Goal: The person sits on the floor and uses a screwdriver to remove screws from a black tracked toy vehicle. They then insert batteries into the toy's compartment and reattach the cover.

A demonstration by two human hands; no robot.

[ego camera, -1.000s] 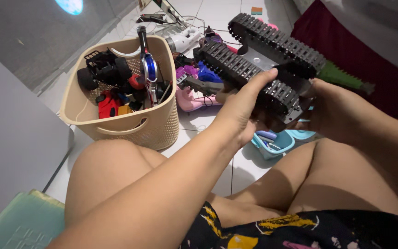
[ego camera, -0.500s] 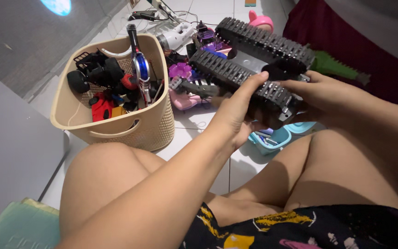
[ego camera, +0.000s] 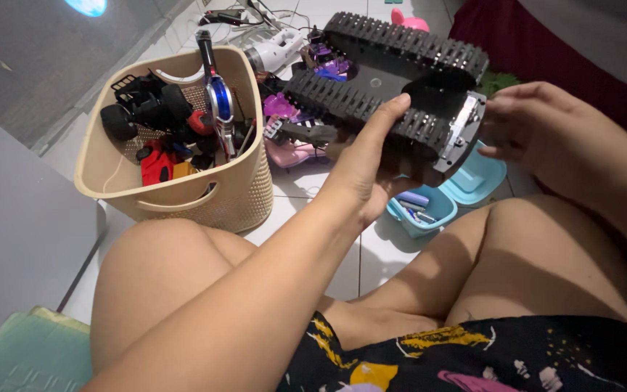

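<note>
Item: black tracked toy vehicle [ego camera: 393, 87], chassis with two rubber-like treads, held above the tiled floor [ego camera: 342, 254] in front of the seated person's knees.

Left hand [ego camera: 368, 163]: closed around the near tread from below, thumb raised against the tread's side; the vehicle's weight is carried here.

Right hand [ego camera: 527, 120]: fingers loosely curled at the metal end plate on the vehicle's right end; a firm grip cannot be confirmed, only contact or near contact at the fingertips.

Change noted: against the frames of a second ago, the vehicle has been turned and tilted, so that its flat deck is now faced more towards the camera. The right hand, then under the far end, has been brought round to the end plate. The support appears to have been passed chiefly to the left hand, the right being freed for finer handling at that end.

Surroundings: beige woven basket [ego camera: 205, 192] filled with toys, to the left on the floor; small blue container [ego camera: 429, 214] below the vehicle; scattered pink and purple toys [ego camera: 292, 152] beyond.
</note>
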